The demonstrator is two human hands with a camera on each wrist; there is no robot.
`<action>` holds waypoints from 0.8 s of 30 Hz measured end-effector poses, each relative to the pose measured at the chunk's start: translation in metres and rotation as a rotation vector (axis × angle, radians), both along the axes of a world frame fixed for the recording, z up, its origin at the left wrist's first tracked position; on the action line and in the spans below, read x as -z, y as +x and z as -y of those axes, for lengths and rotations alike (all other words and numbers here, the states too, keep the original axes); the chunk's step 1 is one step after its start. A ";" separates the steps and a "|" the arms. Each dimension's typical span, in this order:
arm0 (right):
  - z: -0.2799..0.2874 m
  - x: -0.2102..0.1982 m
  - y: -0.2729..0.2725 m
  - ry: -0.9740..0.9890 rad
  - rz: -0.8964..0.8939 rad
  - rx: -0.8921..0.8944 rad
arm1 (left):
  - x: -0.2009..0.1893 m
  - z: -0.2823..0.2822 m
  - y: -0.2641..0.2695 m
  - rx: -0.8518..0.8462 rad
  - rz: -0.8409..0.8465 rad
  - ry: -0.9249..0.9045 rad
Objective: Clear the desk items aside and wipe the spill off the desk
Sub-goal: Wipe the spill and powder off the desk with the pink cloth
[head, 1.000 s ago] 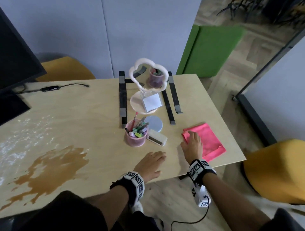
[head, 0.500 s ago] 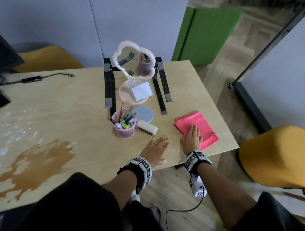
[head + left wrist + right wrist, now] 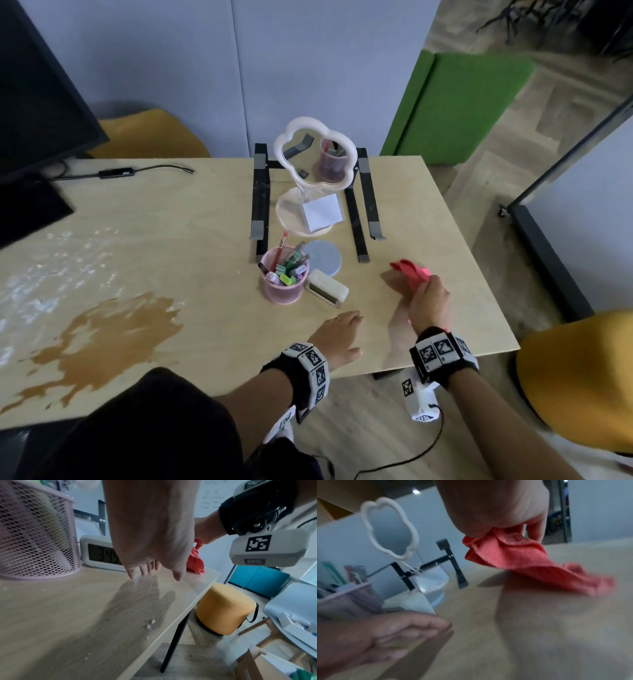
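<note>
Right wrist: right hand [image 3: 496,507] grips pink cloth [image 3: 530,563], trailing down-right

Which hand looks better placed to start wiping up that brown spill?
Probably the right hand: it already grips the pink cloth. The left hand lies open on the desk, nearer the spill, but holds nothing.

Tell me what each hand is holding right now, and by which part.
The right hand grips the pink cloth by a bunched-up end, the rest trailing onto the desk. The left hand holds nothing; it is flat near the desk edge.
</note>
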State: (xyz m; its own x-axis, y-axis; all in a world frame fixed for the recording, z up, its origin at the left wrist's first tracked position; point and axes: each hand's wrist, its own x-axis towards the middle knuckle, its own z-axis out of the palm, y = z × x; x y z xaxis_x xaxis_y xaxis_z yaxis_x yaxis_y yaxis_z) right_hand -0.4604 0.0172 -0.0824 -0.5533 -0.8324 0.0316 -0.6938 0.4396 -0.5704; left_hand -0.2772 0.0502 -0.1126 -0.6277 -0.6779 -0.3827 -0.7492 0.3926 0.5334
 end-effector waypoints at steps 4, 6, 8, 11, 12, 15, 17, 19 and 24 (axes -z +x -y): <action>0.017 -0.034 0.012 0.104 0.047 -0.121 | -0.015 -0.005 0.012 -0.222 -0.221 0.230; 0.022 -0.050 0.026 0.230 0.145 -0.269 | -0.023 -0.006 0.022 -0.315 -0.433 0.402; 0.025 -0.066 0.043 0.370 0.293 -0.438 | -0.026 -0.005 0.031 -0.380 -0.613 0.535; 0.022 -0.081 0.080 0.585 0.434 -0.656 | -0.023 0.000 0.055 -0.489 -0.633 0.598; 0.021 -0.081 0.094 0.649 0.452 -0.725 | -0.020 0.000 0.067 -0.504 -0.655 0.611; 0.015 -0.081 0.135 0.779 0.458 -0.868 | -0.025 0.000 0.106 -0.498 -0.705 0.650; 0.012 -0.078 0.164 0.809 0.462 -0.888 | -0.026 -0.002 0.138 -0.488 -0.708 0.671; 0.010 -0.073 0.189 0.828 0.497 -0.920 | -0.024 -0.005 0.170 -0.494 -0.683 0.679; 0.006 -0.062 0.244 0.809 0.645 -0.929 | -0.029 -0.012 0.251 -0.678 -0.591 0.697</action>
State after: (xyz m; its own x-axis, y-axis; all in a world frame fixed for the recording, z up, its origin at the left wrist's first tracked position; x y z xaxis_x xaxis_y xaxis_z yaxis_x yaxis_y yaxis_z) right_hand -0.2162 0.0116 -0.0201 0.4739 -0.5634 -0.6767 -0.6251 0.3260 -0.7092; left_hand -0.0263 0.0623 -0.0839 -0.4203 -0.7022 -0.5746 -0.2527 -0.5176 0.8174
